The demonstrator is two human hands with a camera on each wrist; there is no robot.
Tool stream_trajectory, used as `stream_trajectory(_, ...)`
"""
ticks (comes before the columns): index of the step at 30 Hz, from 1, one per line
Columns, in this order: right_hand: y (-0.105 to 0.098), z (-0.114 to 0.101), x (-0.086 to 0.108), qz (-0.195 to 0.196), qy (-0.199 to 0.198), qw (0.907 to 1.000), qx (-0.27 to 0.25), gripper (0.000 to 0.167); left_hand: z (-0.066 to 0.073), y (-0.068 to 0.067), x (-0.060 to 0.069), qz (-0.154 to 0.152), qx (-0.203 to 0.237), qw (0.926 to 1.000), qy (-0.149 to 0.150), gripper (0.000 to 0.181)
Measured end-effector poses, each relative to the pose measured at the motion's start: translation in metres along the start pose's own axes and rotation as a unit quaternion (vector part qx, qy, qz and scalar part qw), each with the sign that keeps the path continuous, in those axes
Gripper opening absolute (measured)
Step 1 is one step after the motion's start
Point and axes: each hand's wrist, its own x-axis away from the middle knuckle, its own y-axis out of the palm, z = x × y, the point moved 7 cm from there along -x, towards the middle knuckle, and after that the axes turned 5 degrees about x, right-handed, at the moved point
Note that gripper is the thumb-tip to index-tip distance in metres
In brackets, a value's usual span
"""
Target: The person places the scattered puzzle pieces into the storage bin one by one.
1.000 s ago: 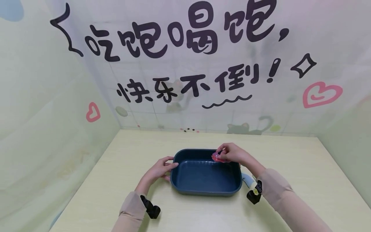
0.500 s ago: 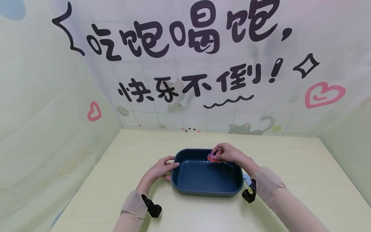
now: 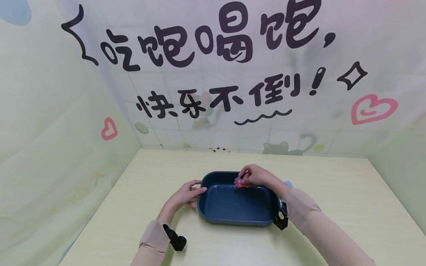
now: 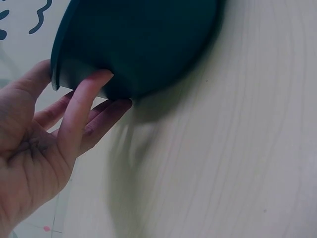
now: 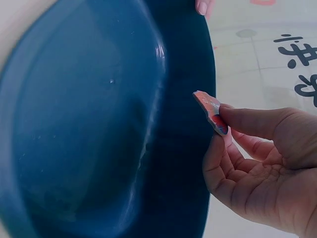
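Small flat piece in pink, red & purple w/ uneven edges (image 5: 210,111) sits pinched btwn thumb & fingers of the R hand (image 3: 257,175), its free end poking out past the fingertips. R forearm, in a beige cloth sleeve (image 3: 324,223), comes in from lower right & slants up-left past the R end of the dark blue rectangular tub w/ rounded corners (image 3: 237,203). R hand hangs near the tub's far rim, right of its middle; remaining fingers curl in under the pinch, per the R wrist view. Piece is at the hand's left side, tilted, seen against the tub's far inner wall; can't tell if it touches. L hand (image 3: 184,194) grips the tub's L end, thumb over the rim, other fingers on the outer wall; L forearm reaches up from bottom left, same beige sleeve. Black wrist cam (image 3: 176,240) on each arm, the R one seen just beside the tub's near R corner. Tub is on a pale wood-grain tabletop (image 3: 163,170). Pale blue item (image 3: 288,183) peeks out behind the R wrist, mostly hidden, can't tell what. Behind: white printed backdrop (image 3: 213,136) w/ large black Chinese characters (image 3: 227,98).
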Motion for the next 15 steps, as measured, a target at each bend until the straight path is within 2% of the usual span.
stream_trajectory(15,0.009,-0.018,-0.013,-0.024,-0.02,0.9989,0.034,0.019,-0.001,0.001,-0.001,0.009,0.001,0.9999,-0.007,0.061)
